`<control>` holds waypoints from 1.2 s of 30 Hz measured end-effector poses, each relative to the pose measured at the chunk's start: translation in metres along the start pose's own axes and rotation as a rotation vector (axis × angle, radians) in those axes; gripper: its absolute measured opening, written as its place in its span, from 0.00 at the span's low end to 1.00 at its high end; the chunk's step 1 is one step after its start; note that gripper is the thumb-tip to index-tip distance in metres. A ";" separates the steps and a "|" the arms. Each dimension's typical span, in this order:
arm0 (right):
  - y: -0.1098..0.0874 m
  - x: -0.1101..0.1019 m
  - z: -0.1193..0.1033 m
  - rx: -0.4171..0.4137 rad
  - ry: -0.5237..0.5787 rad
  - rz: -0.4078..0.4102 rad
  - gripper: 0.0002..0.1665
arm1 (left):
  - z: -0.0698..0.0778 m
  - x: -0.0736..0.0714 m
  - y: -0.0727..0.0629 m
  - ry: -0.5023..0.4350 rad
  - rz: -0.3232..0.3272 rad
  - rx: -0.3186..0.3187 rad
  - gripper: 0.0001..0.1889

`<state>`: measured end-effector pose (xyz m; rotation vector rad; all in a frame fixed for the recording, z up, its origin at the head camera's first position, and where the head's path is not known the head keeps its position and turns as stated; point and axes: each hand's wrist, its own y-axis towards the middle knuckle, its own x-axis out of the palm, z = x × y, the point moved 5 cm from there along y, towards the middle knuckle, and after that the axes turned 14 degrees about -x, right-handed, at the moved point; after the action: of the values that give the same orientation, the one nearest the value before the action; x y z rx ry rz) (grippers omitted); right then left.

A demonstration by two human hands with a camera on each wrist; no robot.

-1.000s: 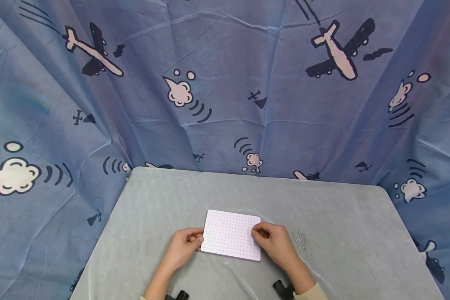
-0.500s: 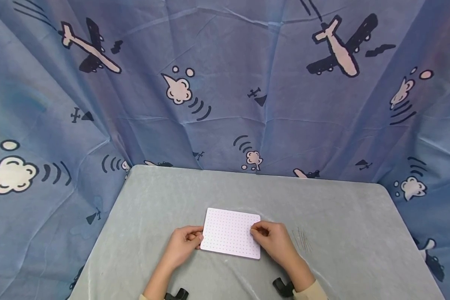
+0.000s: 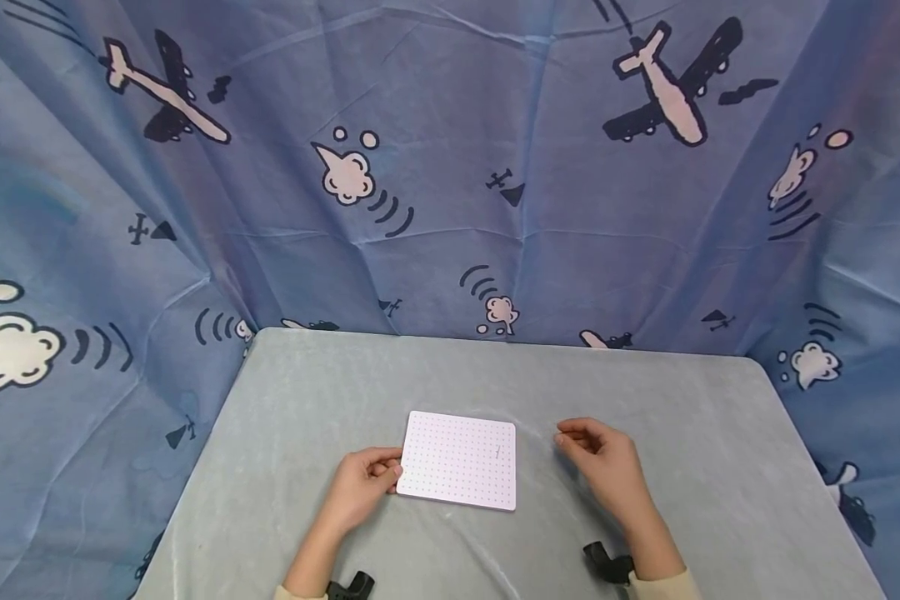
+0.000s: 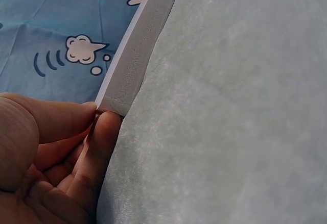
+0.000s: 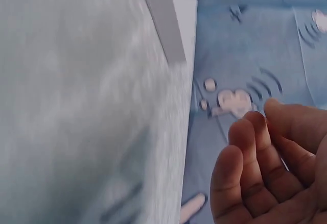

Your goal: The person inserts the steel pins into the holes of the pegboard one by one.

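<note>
A white foam board (image 3: 457, 475) with a grid of small dots lies on the table. My left hand (image 3: 363, 483) pinches its left edge, thumb above and fingers at the side; the left wrist view shows the thumb and fingertip (image 4: 104, 124) right at the board's corner. Near the board's right edge a thin needle (image 3: 497, 452) shows as a short dark line on the dotted face. To the right of the board, over the table, is my right hand (image 3: 603, 467), its fingers loosely curled and no object visible between them. It covers the spot where thin needles lay.
A pale grey-green cloth covers the table (image 3: 330, 375). Behind it and along both sides hangs a blue curtain (image 3: 435, 167) printed with planes and clouds. Black straps with camera mounts (image 3: 607, 562) sit at both wrists.
My right hand has left the board and moved right, over the loose needles. The thin needle on the board is now uncovered. My left hand keeps its grip.
</note>
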<state>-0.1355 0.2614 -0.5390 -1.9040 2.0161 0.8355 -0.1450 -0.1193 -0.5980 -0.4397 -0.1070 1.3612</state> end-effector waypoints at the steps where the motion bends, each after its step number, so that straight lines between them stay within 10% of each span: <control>1: -0.001 -0.007 0.003 0.011 0.000 0.014 0.13 | 0.000 0.000 0.000 0.003 0.001 0.000 0.15; 14: -0.025 -0.065 0.040 0.188 -0.031 0.107 0.21 | 0.003 0.000 0.001 0.025 0.014 0.010 0.15; 24: -0.042 -0.069 0.069 0.347 -0.042 0.033 0.26 | 0.005 0.001 -0.001 0.001 0.012 -0.004 0.15; 36: -0.047 -0.064 0.076 0.307 -0.129 0.007 0.21 | 0.002 0.004 -0.003 0.003 0.019 -0.011 0.15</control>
<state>-0.0978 0.3579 -0.5766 -1.6331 1.9450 0.5921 -0.1419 -0.1151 -0.5955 -0.4528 -0.1079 1.3789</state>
